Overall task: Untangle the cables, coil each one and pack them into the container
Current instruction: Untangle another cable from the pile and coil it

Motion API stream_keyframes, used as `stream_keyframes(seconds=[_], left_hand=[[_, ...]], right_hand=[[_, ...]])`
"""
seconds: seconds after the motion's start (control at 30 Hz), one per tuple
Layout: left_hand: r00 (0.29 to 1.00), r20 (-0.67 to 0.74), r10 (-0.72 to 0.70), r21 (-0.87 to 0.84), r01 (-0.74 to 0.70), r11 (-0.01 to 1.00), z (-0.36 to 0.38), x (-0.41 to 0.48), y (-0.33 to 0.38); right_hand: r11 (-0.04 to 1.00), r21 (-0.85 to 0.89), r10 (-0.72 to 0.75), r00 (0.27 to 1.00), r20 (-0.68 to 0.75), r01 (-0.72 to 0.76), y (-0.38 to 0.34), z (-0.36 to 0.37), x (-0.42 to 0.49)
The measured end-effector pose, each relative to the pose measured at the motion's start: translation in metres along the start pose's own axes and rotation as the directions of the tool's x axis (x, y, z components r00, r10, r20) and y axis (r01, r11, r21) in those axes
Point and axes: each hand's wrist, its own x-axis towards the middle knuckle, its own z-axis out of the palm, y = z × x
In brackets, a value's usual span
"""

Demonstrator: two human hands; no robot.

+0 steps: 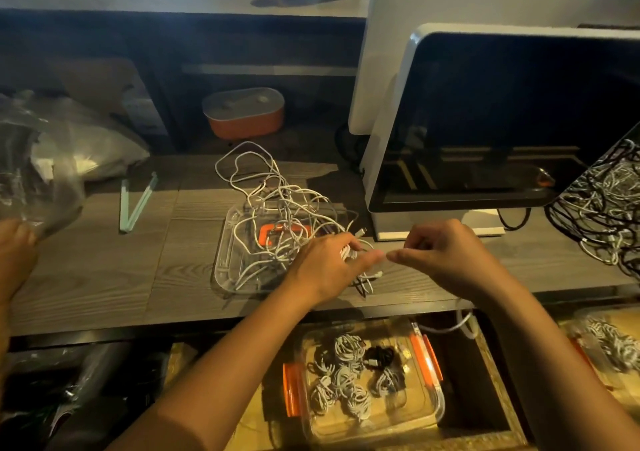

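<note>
A tangle of white cables (277, 204) lies over a clear lid with an orange seal (225, 253) on the wooden desk. My left hand (325, 267) grips a small bundle of white cable at the tangle's right edge. My right hand (446, 253) is just beside it with curled fingers that pinch a thin cable end, fingertips nearly touching the left thumb. Below the desk edge stands a clear container with orange clips (426, 364) that holds several coiled white and black cables (349, 374). A white cable (457, 326) hangs off the desk edge towards it.
A dark monitor (512, 121) stands at the right behind my hands. Another person's hand (14, 260) holds a clear plastic bag (38, 170) at the left. A mixed black and white cable heap (602, 208) lies far right. An orange box (242, 114) and green sticks (135, 204) sit behind.
</note>
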Motion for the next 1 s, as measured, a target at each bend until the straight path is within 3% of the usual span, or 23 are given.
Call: stream_keyframes(seconds=[0.13,0.17,0.23,0.27,0.3,0.33,0.4,0.47,0.57,0.67,0.73,0.87,1.0], left_hand=[[0.988,0.147,-0.041,0.201,0.011,0.98,0.001,-0.006,0.002],[0.978,0.204,-0.05,0.15,0.019,0.988,0.002,-0.006,0.002],[0.948,0.312,-0.054,-0.224,0.129,0.966,0.0,-0.007,0.003],[0.94,0.339,-0.03,-0.497,0.206,0.843,-0.002,-0.009,0.007],[0.946,0.325,-0.003,-0.712,0.247,0.658,-0.003,-0.009,0.009],[0.961,0.277,0.022,-0.835,0.23,0.499,-0.005,-0.009,0.012],[0.98,0.186,0.072,-0.936,0.154,0.316,-0.007,-0.009,0.019],[0.991,0.123,0.051,-0.963,0.107,0.249,-0.004,-0.004,0.025],[0.994,-0.025,-0.11,-0.94,0.014,0.341,-0.002,0.004,0.032],[0.962,-0.223,-0.158,-0.773,-0.076,0.63,0.002,0.01,0.027],[0.956,-0.254,-0.147,-0.677,-0.067,0.733,0.005,0.008,0.021],[0.992,0.093,-0.088,-0.658,0.128,0.742,0.001,-0.001,0.021],[0.961,0.269,-0.065,-0.563,0.211,0.799,-0.005,-0.006,0.018]], right_hand=[[0.998,0.067,0.001,1.0,0.03,-0.003,0.013,-0.004,0.004],[0.995,0.1,0.007,0.999,0.032,-0.01,0.015,-0.003,0.006],[0.988,0.151,0.026,0.999,-0.025,-0.022,0.019,0.004,0.01],[0.98,0.198,0.044,0.997,-0.068,-0.029,0.021,0.009,0.011],[0.965,0.259,0.069,0.993,-0.1,-0.041,0.021,0.016,0.011],[0.947,0.316,0.093,0.989,-0.113,-0.053,0.019,0.023,0.01],[0.925,0.372,0.116,0.99,-0.075,-0.08,0.013,0.041,0.007],[0.924,0.373,0.085,0.996,-0.003,-0.077,0.003,0.058,0.003],[0.955,0.297,-0.035,0.997,0.066,0.013,-0.009,0.073,-0.001],[0.981,0.101,-0.175,0.98,0.099,0.165,-0.014,0.073,0.0],[0.975,0.027,-0.222,0.971,0.086,0.22,-0.014,0.067,0.001],[0.97,0.056,-0.237,0.971,0.01,0.236,-0.011,0.053,0.0],[0.968,0.188,-0.152,0.985,-0.081,0.164,-0.004,0.048,0.002]])
